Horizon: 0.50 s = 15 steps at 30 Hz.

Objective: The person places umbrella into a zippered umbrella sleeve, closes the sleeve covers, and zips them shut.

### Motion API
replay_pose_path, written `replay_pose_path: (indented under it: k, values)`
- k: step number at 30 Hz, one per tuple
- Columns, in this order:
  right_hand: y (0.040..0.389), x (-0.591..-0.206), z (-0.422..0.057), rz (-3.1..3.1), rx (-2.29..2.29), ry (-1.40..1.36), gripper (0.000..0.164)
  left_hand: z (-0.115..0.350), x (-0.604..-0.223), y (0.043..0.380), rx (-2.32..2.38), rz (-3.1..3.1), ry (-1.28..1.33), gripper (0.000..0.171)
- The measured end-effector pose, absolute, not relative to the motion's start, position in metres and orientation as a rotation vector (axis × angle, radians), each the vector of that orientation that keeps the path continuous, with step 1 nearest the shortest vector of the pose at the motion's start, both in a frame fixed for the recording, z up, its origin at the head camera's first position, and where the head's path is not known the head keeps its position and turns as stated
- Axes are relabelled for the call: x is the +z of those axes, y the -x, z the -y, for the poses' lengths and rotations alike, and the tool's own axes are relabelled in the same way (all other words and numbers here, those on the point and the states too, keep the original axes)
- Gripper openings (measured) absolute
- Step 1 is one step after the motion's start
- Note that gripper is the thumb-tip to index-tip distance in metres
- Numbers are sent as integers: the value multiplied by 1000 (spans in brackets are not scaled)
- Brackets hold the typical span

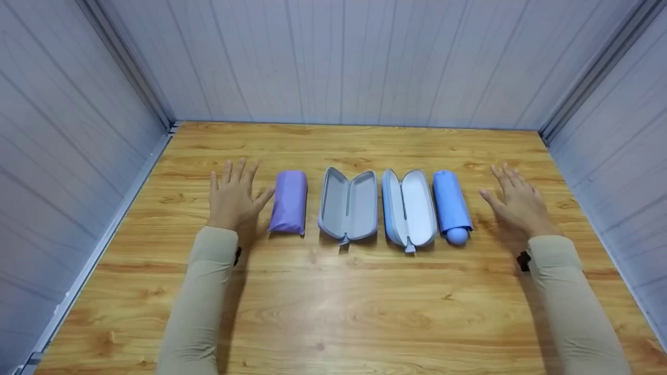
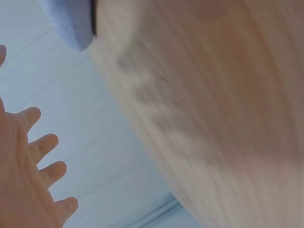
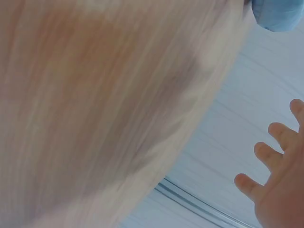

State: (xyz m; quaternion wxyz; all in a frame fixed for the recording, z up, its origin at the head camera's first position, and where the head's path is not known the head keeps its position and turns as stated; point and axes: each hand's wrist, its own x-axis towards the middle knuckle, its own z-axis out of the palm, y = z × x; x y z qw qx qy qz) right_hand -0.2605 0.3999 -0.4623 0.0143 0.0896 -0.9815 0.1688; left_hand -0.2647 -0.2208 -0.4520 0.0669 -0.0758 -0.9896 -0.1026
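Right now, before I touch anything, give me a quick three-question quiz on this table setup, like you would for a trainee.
1. How many open cases lie between the purple bundle and the blue bundle?
2. Which is nearest the left hand: A, the blue bundle; B, the purple bundle; C, one of the open cases?
3. True or false: the right hand is gripping the blue bundle.

Key:
1. Two, one lined in grey and one in white.
2. B.
3. False; it holds nothing and is apart from the blue bundle.
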Motion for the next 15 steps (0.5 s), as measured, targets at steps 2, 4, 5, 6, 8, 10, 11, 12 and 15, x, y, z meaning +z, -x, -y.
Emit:
replay_pose_path:
  k: [2, 4, 5, 6, 8, 10, 11, 12, 15]
  values:
    - [261, -462, -399, 3072, 543, -278, 81, 215, -449, 265, -298, 2965, 230, 82]
    - [261, -461, -397, 3080, 577, -281, 81, 208, -445, 265, -297, 2926, 239, 81]
    - [260, -460, -396, 3079, 596, -284, 81, 205, -443, 265, -301, 2899, 249, 80]
    - [260, -459, -394, 3074, 610, -292, 81, 201, -442, 265, -306, 2869, 265, 79]
    - [260, -457, -391, 3046, 637, -319, 79, 194, -439, 265, -316, 2817, 313, 76]
    - [259, -454, -387, 3002, 653, -358, 75, 186, -437, 264, -338, 2767, 375, 73]
    - [259, -453, -384, 2979, 660, -378, 73, 182, -436, 264, -353, 2742, 407, 71]
    - [259, -451, -382, 2956, 664, -399, 72, 178, -435, 263, -372, 2719, 440, 69]
    - [259, -447, -375, 2909, 662, -442, 67, 165, -433, 260, -454, 2665, 514, 65]
